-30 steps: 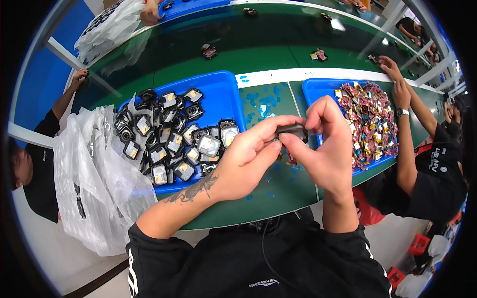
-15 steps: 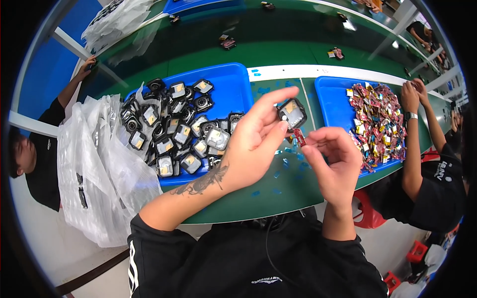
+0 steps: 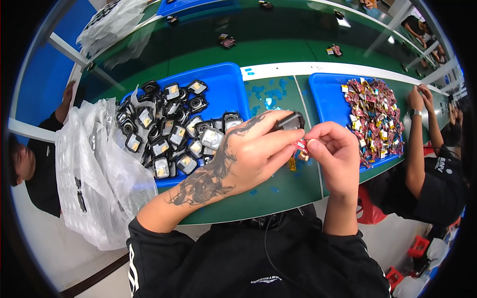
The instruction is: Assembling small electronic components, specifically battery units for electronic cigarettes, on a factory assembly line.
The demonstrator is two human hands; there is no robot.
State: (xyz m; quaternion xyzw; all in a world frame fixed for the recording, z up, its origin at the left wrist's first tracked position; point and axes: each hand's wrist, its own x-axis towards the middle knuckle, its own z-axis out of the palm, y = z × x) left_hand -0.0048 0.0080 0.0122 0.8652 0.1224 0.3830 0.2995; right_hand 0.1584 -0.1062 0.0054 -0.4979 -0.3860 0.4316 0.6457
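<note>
Holding a black case (image 3: pixel 291 120) in the head view, the left hand (image 3: pixel 259 153) meets the right hand (image 3: pixel 339 158), which pinches a small red part (image 3: pixel 300 145) at the left fingertips. Location: above the green desk (image 3: pixel 233 211), between left blue tray (image 3: pixel 226 82) and right blue tray (image 3: pixel 324 97).

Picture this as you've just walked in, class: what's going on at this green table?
A person works with two bare hands. The left hand holds a black casing, while the right hand has its fingers at a small red piece between the hands. To the left, a blue tray holds many similar casings; to the right, another blue tray holds a heap of small red pieces.
</note>
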